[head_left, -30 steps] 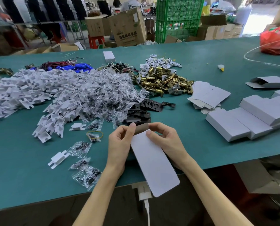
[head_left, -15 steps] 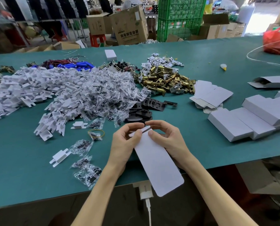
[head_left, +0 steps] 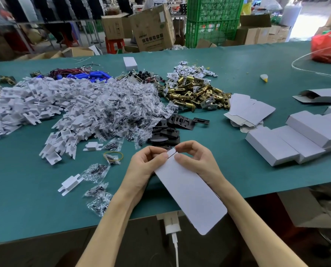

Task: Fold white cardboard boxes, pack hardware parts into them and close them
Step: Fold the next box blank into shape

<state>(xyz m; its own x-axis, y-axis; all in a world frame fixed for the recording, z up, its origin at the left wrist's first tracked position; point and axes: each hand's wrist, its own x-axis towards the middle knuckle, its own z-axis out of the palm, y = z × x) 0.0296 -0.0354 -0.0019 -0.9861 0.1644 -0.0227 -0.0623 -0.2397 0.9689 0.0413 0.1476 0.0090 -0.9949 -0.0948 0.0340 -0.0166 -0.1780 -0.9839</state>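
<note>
Pinched the end flap (head_left: 172,152) of the long flat white cardboard box (head_left: 189,191) in both left grip (head_left: 147,162) and right grip (head_left: 197,160), above the near edge of the teal tabletop (head_left: 26,199), at 6 o'clock from the black metal plates (head_left: 166,132); risked a crooked crease under uneven thumb pressure.

Left hand (head_left: 147,166) and right hand (head_left: 197,160) both pinch the far end of a flat white cardboard box (head_left: 189,191), thumbs on top, fingers curled at its small end tab (head_left: 172,152). The box runs back from the hands past the near edge of the green table (head_left: 26,199). Black plates (head_left: 168,132) lie just beyond the hands, screw bags (head_left: 97,170) left of the left hand, and folded boxes (head_left: 288,143) well right of the right hand.
</note>
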